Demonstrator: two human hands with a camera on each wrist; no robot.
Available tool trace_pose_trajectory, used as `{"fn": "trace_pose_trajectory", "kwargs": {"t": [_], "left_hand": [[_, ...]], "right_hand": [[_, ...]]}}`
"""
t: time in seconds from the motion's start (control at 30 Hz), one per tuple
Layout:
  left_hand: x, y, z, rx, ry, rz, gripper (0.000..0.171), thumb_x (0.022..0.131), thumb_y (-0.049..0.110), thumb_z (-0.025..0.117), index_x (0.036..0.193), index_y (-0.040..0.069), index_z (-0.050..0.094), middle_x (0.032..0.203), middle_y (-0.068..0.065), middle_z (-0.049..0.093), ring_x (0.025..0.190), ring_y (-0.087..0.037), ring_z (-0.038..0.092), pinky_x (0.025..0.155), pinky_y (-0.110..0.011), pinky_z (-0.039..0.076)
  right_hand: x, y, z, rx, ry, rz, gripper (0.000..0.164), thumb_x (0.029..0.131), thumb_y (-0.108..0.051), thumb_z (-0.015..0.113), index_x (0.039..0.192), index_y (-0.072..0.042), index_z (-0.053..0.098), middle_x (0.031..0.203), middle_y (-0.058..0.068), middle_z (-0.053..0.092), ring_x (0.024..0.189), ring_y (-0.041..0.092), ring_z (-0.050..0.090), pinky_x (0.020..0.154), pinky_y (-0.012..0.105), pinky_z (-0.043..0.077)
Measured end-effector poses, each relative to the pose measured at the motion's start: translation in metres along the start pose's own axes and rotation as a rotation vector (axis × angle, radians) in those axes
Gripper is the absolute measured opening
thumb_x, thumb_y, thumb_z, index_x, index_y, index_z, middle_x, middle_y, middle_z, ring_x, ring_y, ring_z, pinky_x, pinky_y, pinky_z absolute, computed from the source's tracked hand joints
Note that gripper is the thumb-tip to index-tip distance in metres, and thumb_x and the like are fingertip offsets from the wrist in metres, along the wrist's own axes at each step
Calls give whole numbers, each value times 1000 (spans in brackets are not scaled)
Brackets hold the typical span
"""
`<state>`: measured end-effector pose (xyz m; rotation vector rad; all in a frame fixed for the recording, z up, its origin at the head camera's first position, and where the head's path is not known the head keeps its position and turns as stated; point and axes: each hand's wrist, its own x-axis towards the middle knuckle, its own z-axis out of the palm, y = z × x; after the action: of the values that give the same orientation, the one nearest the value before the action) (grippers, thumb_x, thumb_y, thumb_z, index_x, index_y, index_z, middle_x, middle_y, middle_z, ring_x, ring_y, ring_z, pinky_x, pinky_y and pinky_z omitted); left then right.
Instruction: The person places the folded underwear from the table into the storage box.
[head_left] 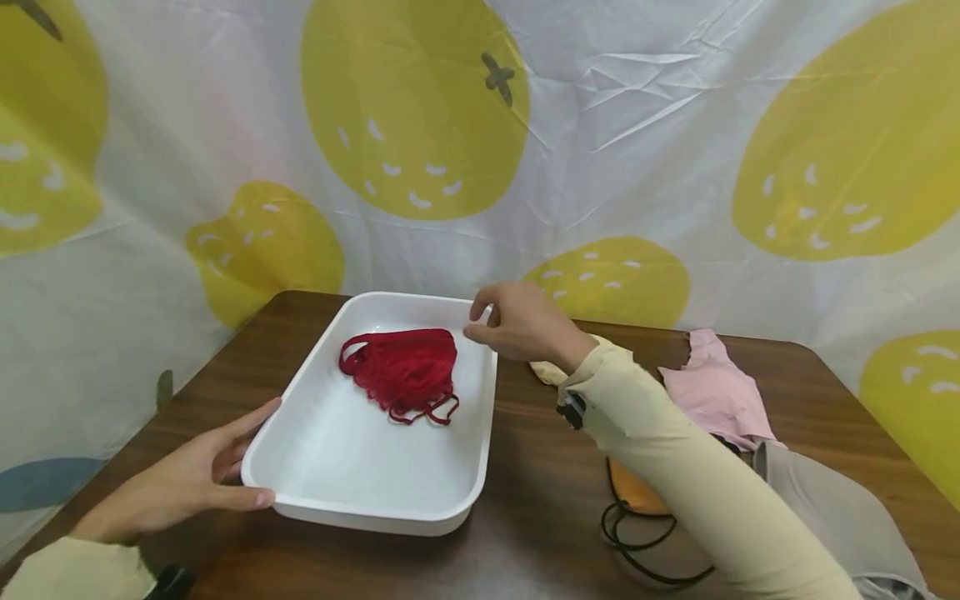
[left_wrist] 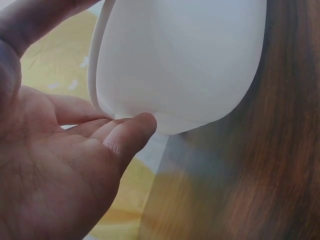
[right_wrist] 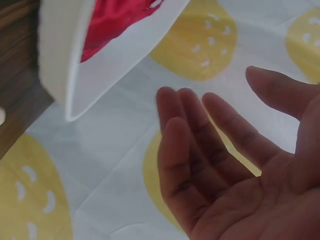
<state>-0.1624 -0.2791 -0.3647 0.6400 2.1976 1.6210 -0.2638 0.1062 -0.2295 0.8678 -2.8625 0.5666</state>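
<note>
A white plastic tray (head_left: 322, 454) stands on the wooden table. Inside it, toward the far end, lies a crumpled red garment (head_left: 408, 371) with a lacy edge and thin straps. My left hand (head_left: 191, 479) grips the tray's near left corner, thumb on the near rim and fingers along the left side; in the left wrist view the fingertips meet the tray's outer wall. Just over the tray's far right corner hovers my right hand (head_left: 521, 321), fingers loosely bent. The right wrist view shows that hand (right_wrist: 230, 165) holding nothing, apart from the tray wall.
Right of the tray lie a pink garment (head_left: 720, 387), a grey cloth item (head_left: 840, 500) and an orange piece (head_left: 637, 487) with a black cord (head_left: 637, 546). Pale yellow fabric (head_left: 549, 372) shows partly behind my right wrist. A lemon-print curtain (head_left: 600, 167) hangs behind the table.
</note>
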Motion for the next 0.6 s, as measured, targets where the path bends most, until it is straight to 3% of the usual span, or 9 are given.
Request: {"fn": "trace_pose_trajectory", "kwargs": {"t": [0.27, 0.43, 0.6], "left_hand": [[0, 2, 0, 3, 5, 3, 104, 90, 2, 71, 160, 1, -6, 159, -42, 14, 121, 1, 59, 90, -22, 57], [-1, 1, 1, -21, -18, 19, 104, 90, 0, 69, 159, 0, -8, 157, -44, 11, 121, -2, 61, 90, -24, 57], [-1, 0, 1, -30, -16, 12, 104, 91, 1, 69, 160, 1, -8, 159, -42, 9, 123, 2, 58, 91, -23, 57]], "right_hand": [[-33, 27, -15, 94, -30, -44, 11, 89, -24, 72, 91, -13, 74, 70, 1, 69, 68, 13, 62, 66, 29, 51], [-53, 44, -16, 75, -49, 21, 15, 91, -27, 71, 97, -14, 75, 76, 1, 73, 71, 11, 64, 69, 30, 53], [-72, 62, -19, 124, -91, 92, 16, 93, -27, 70, 100, -13, 74, 77, 1, 72, 68, 11, 64, 62, 30, 51]]}}
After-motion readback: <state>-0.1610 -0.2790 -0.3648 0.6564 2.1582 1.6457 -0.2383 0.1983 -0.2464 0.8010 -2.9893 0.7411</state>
